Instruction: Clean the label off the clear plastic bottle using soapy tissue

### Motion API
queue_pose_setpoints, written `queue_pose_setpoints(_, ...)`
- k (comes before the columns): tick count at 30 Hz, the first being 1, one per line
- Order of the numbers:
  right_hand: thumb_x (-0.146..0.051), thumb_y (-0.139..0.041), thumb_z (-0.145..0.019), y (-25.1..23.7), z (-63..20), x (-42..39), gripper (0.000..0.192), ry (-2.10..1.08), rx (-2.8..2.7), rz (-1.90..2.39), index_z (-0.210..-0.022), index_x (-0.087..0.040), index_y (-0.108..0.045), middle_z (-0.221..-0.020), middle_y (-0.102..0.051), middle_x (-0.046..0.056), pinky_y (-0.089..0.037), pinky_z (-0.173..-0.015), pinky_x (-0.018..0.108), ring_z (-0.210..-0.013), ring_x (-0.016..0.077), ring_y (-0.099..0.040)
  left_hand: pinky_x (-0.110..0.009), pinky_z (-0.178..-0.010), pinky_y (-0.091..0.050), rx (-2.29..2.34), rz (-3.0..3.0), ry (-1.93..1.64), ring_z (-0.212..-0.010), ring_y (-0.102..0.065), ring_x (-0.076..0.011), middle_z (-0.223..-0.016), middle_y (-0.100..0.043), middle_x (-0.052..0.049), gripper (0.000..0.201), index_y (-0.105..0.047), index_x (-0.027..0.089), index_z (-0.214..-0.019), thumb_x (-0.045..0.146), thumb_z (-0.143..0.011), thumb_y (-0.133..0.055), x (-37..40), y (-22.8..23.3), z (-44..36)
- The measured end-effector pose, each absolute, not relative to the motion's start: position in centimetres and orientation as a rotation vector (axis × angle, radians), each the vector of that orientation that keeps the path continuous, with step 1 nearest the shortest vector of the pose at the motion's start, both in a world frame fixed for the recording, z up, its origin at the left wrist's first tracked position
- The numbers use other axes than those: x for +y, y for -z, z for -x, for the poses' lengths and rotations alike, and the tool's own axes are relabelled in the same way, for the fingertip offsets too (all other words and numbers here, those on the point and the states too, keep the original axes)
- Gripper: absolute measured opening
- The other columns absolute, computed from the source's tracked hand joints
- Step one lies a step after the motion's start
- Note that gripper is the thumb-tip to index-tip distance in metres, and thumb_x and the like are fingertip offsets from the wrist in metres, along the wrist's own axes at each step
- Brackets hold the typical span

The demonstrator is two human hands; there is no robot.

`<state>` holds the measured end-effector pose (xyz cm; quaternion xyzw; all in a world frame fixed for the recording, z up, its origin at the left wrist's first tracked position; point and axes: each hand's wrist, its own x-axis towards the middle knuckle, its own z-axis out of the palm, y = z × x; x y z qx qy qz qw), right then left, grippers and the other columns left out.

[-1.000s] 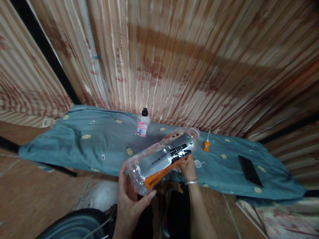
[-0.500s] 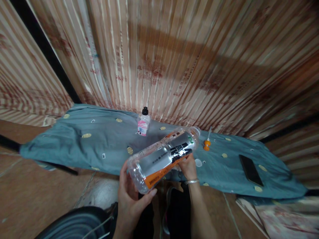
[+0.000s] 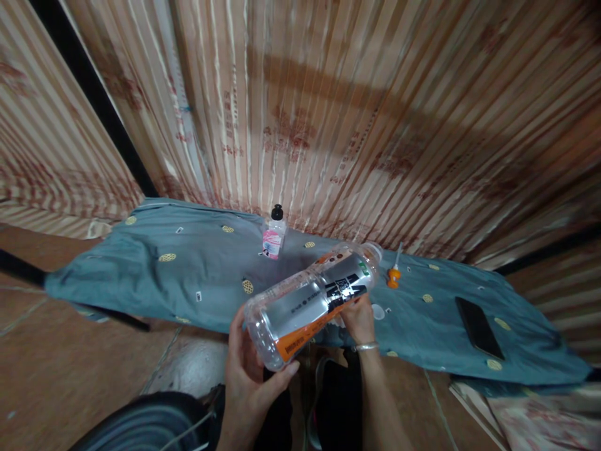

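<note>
A large clear plastic bottle (image 3: 305,307) with a silver and orange label lies tilted in the air, its neck toward the upper right. My left hand (image 3: 253,369) grips its base, thumb below and fingers around the far side. My right hand (image 3: 359,322), with a bracelet at the wrist, is closed under the label near the neck; its fingers are partly hidden behind the bottle. Beyond it stands a small clear bottle (image 3: 273,241) with a pink label and black cap. To the right lies an orange pump top (image 3: 393,277) with a pale tube.
The narrow bench has a blue-green cloth (image 3: 201,269). A black phone (image 3: 479,327) lies at its right, and a small white disc (image 3: 378,311) rests beside my right hand. Behind hangs a striped curtain (image 3: 300,113). A black wheel-like object (image 3: 154,419) is at the lower left.
The whole view has shifted slightly, so everything appears a little further right and lower. Both hands keep their hold on the large bottle, with almost the same tilt.
</note>
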<state>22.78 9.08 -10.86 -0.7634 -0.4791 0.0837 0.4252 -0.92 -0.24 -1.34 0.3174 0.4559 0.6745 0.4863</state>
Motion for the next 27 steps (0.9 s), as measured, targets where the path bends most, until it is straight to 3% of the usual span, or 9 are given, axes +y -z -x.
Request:
queue_pose_setpoints(4,-0.048,-0.078,-0.061,10.5,-22.7,9.0,0.042,-0.269,-1.138,1.925,-0.09,-0.028,-0.056,-0.085,-0.079,0.01,-0.058,-0.069,0.039,-0.085,0.0354,-0.077,-0.039,-0.098,-0.064,1.093,-0.762,-1.638,-0.12,-0.076,-0.0344,-0.134,-0.075,-0.011,0.095,-0.059,0.027,-0.144,0.039,-0.06,-0.102,-0.3,1.2,0.9)
queue_pose_setpoints(11,-0.05,-0.071,-0.063,10.9,-23.4,9.2,0.038,-0.419,-1.185,1.763,-0.09,-0.026,-0.059,-0.089,-0.079,0.009,-0.06,-0.077,0.042,-0.084,0.0308,-0.075,-0.04,-0.1,-0.064,1.12,-0.767,-1.624,-0.123,-0.075,-0.035,-0.136,-0.073,-0.012,0.097,-0.057,0.027,-0.146,0.041,-0.061,-0.102,-0.4,1.6,0.9)
queue_pose_setpoints(18,-0.044,-0.076,-0.063,10.1,-23.4,9.0,0.031,-0.431,-1.197,1.757,-0.082,-0.027,-0.058,-0.069,-0.073,0.002,-0.059,-0.068,0.036,-0.074,0.0274,-0.073,-0.039,-0.098,-0.064,1.162,-0.792,-1.616,-0.123,-0.074,-0.0353,-0.136,-0.072,-0.011,0.097,-0.058,0.027,-0.145,0.044,-0.06,-0.102,-0.4,1.9,1.1)
queue_pose_setpoints(27,-0.046,-0.074,-0.062,10.8,-23.6,9.2,0.033,-0.442,-1.176,1.746,-0.084,-0.026,-0.059,-0.081,-0.079,0.005,-0.061,-0.076,0.041,-0.078,0.0283,-0.074,-0.038,-0.095,-0.065,1.114,-0.755,-1.661,-0.116,-0.078,-0.034,-0.128,-0.077,-0.01,0.091,-0.06,0.026,-0.138,0.036,-0.058,-0.102,-0.4,1.3,0.8)
